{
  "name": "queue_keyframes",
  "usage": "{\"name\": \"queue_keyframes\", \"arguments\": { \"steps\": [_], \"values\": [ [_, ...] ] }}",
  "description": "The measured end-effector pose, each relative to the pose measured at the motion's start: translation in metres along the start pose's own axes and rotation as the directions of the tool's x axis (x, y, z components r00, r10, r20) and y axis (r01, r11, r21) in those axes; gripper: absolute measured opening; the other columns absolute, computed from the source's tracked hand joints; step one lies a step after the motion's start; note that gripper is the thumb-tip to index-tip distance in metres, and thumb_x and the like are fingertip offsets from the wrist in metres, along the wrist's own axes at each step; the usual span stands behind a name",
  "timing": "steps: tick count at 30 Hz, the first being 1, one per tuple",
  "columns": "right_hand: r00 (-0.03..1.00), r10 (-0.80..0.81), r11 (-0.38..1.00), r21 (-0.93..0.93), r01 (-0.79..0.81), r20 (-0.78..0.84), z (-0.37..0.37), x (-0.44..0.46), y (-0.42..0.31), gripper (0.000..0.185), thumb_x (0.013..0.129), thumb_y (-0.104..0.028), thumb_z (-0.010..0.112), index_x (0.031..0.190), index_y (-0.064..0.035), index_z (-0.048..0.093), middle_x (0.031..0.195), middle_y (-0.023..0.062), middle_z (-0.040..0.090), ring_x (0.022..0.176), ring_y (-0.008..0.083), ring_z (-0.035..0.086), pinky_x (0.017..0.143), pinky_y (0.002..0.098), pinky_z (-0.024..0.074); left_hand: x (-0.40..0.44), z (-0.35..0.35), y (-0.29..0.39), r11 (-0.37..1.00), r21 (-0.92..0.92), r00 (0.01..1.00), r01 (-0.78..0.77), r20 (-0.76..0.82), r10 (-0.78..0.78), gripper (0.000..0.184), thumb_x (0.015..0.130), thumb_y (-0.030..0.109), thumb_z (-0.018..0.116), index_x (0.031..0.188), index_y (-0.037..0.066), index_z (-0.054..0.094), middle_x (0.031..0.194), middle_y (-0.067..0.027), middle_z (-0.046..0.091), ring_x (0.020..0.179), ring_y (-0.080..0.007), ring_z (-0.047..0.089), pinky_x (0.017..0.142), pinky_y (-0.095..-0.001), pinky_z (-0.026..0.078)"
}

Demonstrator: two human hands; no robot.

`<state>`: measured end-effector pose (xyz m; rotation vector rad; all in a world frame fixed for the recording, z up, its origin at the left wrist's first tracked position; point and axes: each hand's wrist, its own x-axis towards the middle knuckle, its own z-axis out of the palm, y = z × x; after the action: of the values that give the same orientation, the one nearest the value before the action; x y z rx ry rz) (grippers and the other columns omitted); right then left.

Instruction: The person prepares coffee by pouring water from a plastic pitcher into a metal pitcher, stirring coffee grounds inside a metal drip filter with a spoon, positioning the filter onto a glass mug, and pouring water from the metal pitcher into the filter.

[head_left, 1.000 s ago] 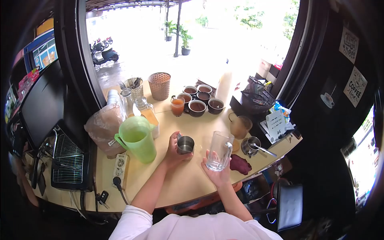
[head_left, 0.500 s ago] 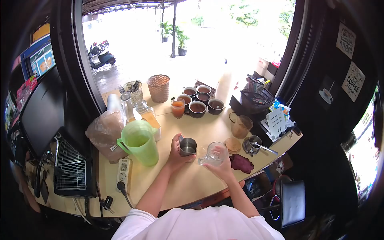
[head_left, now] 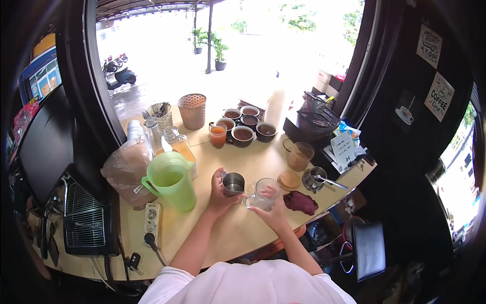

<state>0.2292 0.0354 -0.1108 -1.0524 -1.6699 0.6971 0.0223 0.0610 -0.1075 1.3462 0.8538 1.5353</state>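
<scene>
My left hand [head_left: 219,195] is wrapped round a small steel milk pitcher [head_left: 233,184], whose open top faces me. Close on its right, my right hand [head_left: 274,213] grips a clear glass mug [head_left: 264,192] with its handle turned toward the pitcher. The mug's bottom looks slightly cloudy; I cannot tell whether anything is in it. A dark red cloth [head_left: 300,202] lies right of my right hand, below a round wooden coaster [head_left: 289,180]. To the left of my left hand stands a green plastic jug [head_left: 172,182].
Several dark cups of brown drink [head_left: 243,136] and a glass of orange drink [head_left: 217,136] stand at the back. A steel cup with a spoon [head_left: 315,178] and a glass of brown liquid [head_left: 300,155] are on the right. A power strip [head_left: 152,223] lies at left.
The view has shifted a little, so the whole scene sits further left. The mug has come closer to the pitcher. Both hands keep their hold.
</scene>
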Motion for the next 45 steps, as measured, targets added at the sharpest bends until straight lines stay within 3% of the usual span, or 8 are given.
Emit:
{"name": "queue_keyframes", "arguments": {
  "steps": [6,9,13,18,23,32,38,45],
  "values": [
    [0.988,-0.149,0.989,0.013,0.150,-0.050,-0.006,-0.004,-0.004,0.092,0.069,-0.028,0.085,0.135,0.0004,0.028,0.125,0.0162,0.045,0.115,0.0269,0.050,0.097,0.0363,0.0422,0.001,0.000,-0.015,0.996,0.076,0.998,-0.055,-0.010,0.056,0.110,0.062,0.007,0.085,0.142,0.010,0.010,0.129,-0.0157,0.036,0.115,-0.0242,0.050,0.097,-0.0371,0.047],
    [0.939,-0.239,0.954,0.122,0.275,-0.248,-0.010,-0.005,-0.003,0.076,0.080,-0.031,0.075,0.133,-0.0004,0.029,0.124,0.0150,0.044,0.112,0.0256,0.050,0.095,0.0348,0.0426,-0.001,0.001,-0.015,0.992,0.127,0.999,-0.014,-0.037,0.019,0.110,0.062,0.001,0.084,0.142,0.010,0.009,0.133,-0.0175,0.033,0.123,-0.0257,0.044,0.101,-0.0379,0.044],
    [0.756,0.080,0.866,0.421,0.269,-0.649,-0.031,-0.013,0.006,0.059,0.090,-0.029,0.064,0.131,-0.0023,0.031,0.109,0.0102,0.049,0.091,0.0172,0.055,0.077,0.0273,0.0469,-0.006,0.003,-0.008,0.967,0.241,0.994,-0.085,-0.051,0.100,0.099,0.073,0.020,0.078,0.143,0.006,0.010,0.142,-0.0201,0.026,0.135,-0.0278,0.027,0.111,-0.0421,0.027],
    [0.546,0.522,0.768,0.639,0.032,-0.655,-0.108,-0.001,0.022,0.060,0.091,-0.022,0.063,0.136,-0.0071,0.028,0.095,0.0056,0.052,0.067,0.0083,0.054,0.055,0.0209,0.0448,-0.006,0.000,0.002,0.877,0.360,0.917,-0.319,-0.116,0.382,0.087,0.084,0.056,0.057,0.142,0.002,0.021,0.145,-0.0194,0.024,0.139,-0.0306,0.019,0.114,-0.0449,0.012],
    [0.652,0.455,0.789,0.614,0.019,-0.606,-0.155,0.010,0.044,0.062,0.090,-0.024,0.065,0.138,-0.0081,0.029,0.076,0.0010,0.057,0.057,0.0062,0.050,0.052,0.0196,0.0417,-0.008,0.010,0.018,0.758,0.496,0.855,-0.424,-0.058,0.515,0.080,0.081,0.066,0.055,0.131,0.005,0.038,0.141,-0.0189,0.031,0.135,-0.0352,0.026,0.111,-0.0521,0.016],
    [0.753,0.382,0.827,0.562,-0.020,-0.535,-0.190,0.030,0.047,0.025,0.099,-0.027,0.047,0.109,-0.0053,0.057,0.069,0.0023,0.059,0.055,0.0068,0.052,0.052,0.0194,0.0437,-0.018,0.017,0.025,0.467,0.745,0.839,-0.476,0.224,0.497,0.032,0.071,0.039,0.074,0.089,0.017,0.060,0.128,-0.0085,0.048,0.132,-0.0365,0.031,0.110,-0.0586,0.015],
    [0.672,0.249,0.921,0.385,0.059,-0.698,-0.190,0.025,0.047,0.020,0.100,-0.020,0.041,0.101,-0.0041,0.053,0.069,0.0057,0.059,0.057,0.0099,0.056,0.052,0.0226,0.0493,-0.019,0.024,0.028,0.465,0.748,0.843,-0.474,0.231,0.486,0.019,0.072,0.019,0.073,0.083,0.017,0.058,0.119,-0.0031,0.055,0.127,-0.0324,0.040,0.111,-0.0570,0.015],
    [0.657,0.248,0.918,0.390,0.077,-0.712,-0.189,0.017,0.047,0.019,0.100,-0.019,0.040,0.100,-0.0038,0.051,0.070,0.0076,0.059,0.056,0.0118,0.057,0.052,0.0237,0.0500,-0.019,0.028,0.034,0.492,0.719,0.836,-0.491,0.230,0.498,0.020,0.076,0.018,0.070,0.091,0.014,0.057,0.116,-0.0052,0.055,0.125,-0.0327,0.042,0.110,-0.0549,0.017]
  ]
}}
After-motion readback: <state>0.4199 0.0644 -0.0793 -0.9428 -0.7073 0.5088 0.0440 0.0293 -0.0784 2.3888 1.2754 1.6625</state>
